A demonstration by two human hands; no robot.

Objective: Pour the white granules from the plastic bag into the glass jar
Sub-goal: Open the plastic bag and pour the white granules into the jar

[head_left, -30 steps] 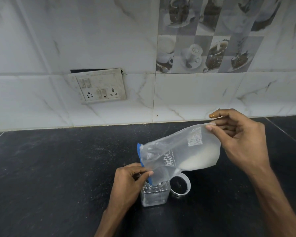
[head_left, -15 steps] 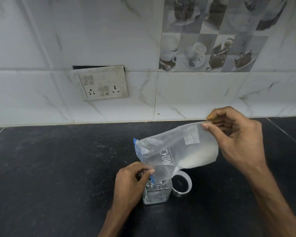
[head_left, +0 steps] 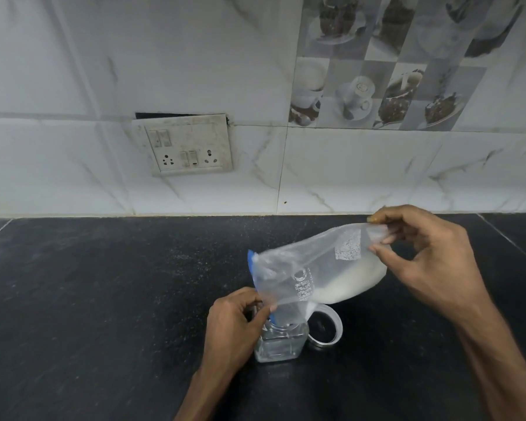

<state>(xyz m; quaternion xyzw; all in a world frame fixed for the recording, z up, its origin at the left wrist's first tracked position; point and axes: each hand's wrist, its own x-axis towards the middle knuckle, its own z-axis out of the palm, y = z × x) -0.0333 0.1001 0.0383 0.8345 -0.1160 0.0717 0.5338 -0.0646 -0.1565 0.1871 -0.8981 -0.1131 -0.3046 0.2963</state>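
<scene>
Countertop (head_left: 104, 299) is black stone under white marble tiles (head_left: 377, 171); both hands, left hand (head_left: 234, 326) and right hand (head_left: 428, 259), pinch the bag (head_left: 316, 268) over the jar (head_left: 281, 341).

The light is cool, soft and rather dim, with no hard shadows on the dark surface (head_left: 104, 299), only a faint sheen. Wide-angle distortion bends the tile lines of the wall (head_left: 73, 71) near the edges. Focus is slightly soft throughout, and the plastic bag (head_left: 316, 268) looks hazy.
</scene>
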